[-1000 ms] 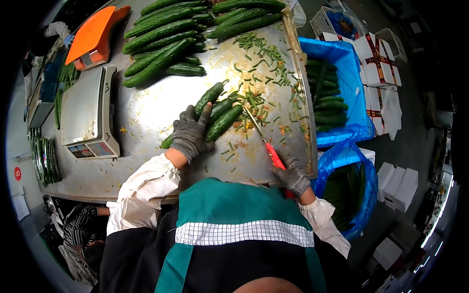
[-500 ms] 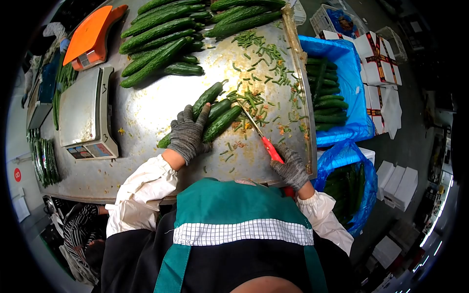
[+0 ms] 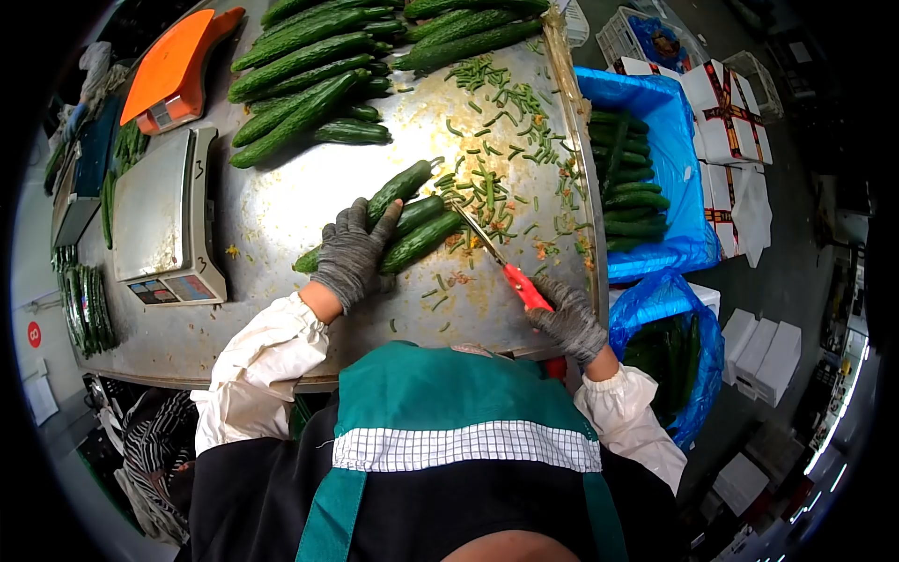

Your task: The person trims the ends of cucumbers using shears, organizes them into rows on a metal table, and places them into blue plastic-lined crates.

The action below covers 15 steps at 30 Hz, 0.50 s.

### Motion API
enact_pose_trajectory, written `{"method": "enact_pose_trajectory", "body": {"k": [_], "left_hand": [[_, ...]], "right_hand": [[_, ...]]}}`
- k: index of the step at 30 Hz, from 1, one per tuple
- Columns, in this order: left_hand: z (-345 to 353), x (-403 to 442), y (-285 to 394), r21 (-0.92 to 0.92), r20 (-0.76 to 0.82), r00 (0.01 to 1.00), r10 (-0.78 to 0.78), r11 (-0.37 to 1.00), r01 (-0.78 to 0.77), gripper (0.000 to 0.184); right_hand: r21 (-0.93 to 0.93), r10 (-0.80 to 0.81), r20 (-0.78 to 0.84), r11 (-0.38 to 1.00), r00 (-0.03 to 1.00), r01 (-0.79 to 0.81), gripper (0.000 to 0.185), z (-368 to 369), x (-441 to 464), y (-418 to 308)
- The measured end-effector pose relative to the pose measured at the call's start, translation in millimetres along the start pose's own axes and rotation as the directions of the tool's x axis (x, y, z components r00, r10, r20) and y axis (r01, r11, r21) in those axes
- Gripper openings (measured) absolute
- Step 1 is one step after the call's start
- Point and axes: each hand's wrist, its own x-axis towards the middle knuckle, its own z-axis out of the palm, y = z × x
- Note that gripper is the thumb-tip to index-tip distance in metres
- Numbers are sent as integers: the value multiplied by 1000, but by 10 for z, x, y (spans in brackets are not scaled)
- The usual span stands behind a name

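My left hand [image 3: 348,251], in a grey knit glove, lies over three cucumbers on the metal table, its fingers wrapped across them. The far cucumber [image 3: 401,185] keeps its stem; the middle cucumber [image 3: 420,214] and the near cucumber [image 3: 421,242] lie alongside. My right hand [image 3: 569,320], gloved too, is closed round the red handles of a pair of scissors [image 3: 524,285]. Their metal blades point up and left, with the tips beside the cucumbers' right ends. Cut stem ends [image 3: 487,192] are scattered around the tips.
Whole cucumbers [image 3: 309,70] are piled at the table's far side. A weighing scale [image 3: 159,211] and an orange scale [image 3: 169,70] stand left. Right of the table edge are a blue-lined box [image 3: 679,178] of cucumbers and a blue bag [image 3: 707,347].
My left hand has shifted slightly left and down, and the cucumbers under it have slid a little the same way. The right hand with the scissors has moved slightly right.
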Motion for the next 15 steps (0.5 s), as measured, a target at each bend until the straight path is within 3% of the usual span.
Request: {"method": "enact_pose_trajectory", "body": {"k": [4,15], "left_hand": [[23,-2,-39,7,-8,1000,27,1000,-27,105],[22,-16,-35,-5,-27,999,24,1000,-24,105]], "right_hand": [[87,163,115,981,980,-173,43,-146,-4,-128],[-15,249,155,968,956,-250,40,-243,118,-602]]}}
